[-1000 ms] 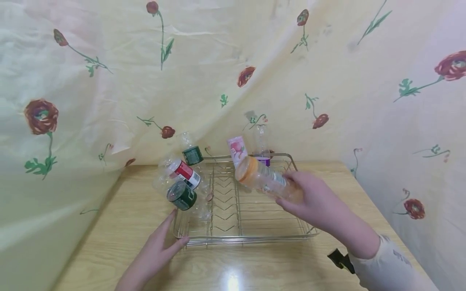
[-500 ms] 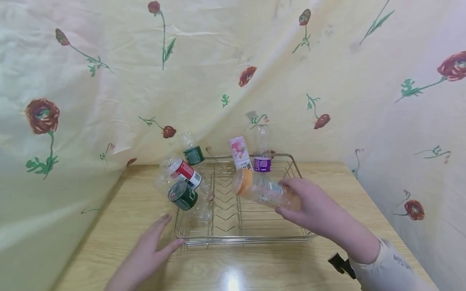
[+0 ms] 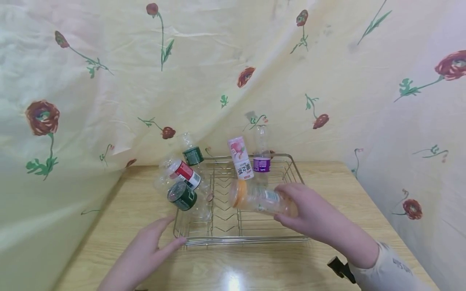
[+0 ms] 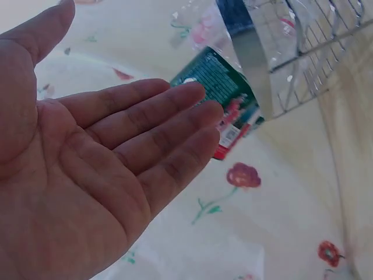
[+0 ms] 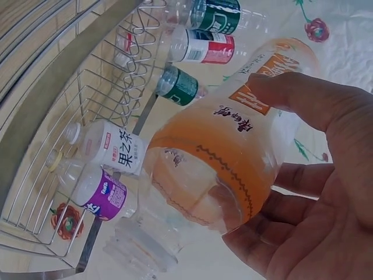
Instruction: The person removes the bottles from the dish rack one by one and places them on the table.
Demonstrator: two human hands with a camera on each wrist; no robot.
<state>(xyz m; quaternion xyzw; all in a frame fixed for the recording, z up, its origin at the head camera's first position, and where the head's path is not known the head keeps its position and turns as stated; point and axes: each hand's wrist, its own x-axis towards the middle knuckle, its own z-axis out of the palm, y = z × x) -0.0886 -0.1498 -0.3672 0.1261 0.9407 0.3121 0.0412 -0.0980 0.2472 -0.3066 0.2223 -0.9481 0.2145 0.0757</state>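
Note:
My right hand grips a clear plastic bottle with orange bands, holding it slantwise over the wire dish rack. In the right wrist view the thumb lies across the label, fingers around the other side, and the clear neck points to the lower left. My left hand is open at the rack's front left corner, thumb tip right at the rim. In the left wrist view its palm and straight fingers show, nothing in them. Inside the rack, a pink-and-white labelled bottle and a purple-labelled bottle stand at the back.
On the rack's left side lean a front green-labelled bottle, a red-and-white-labelled bottle and a back green-labelled bottle. Beneath is a wooden table. A flowered cloth hangs behind and at both sides.
My right hand has lowered the orange-banded bottle toward the rack, uncovering more of the pink-and-white and purple-labelled bottles. My left hand has shifted slightly left and away from the rack's corner.

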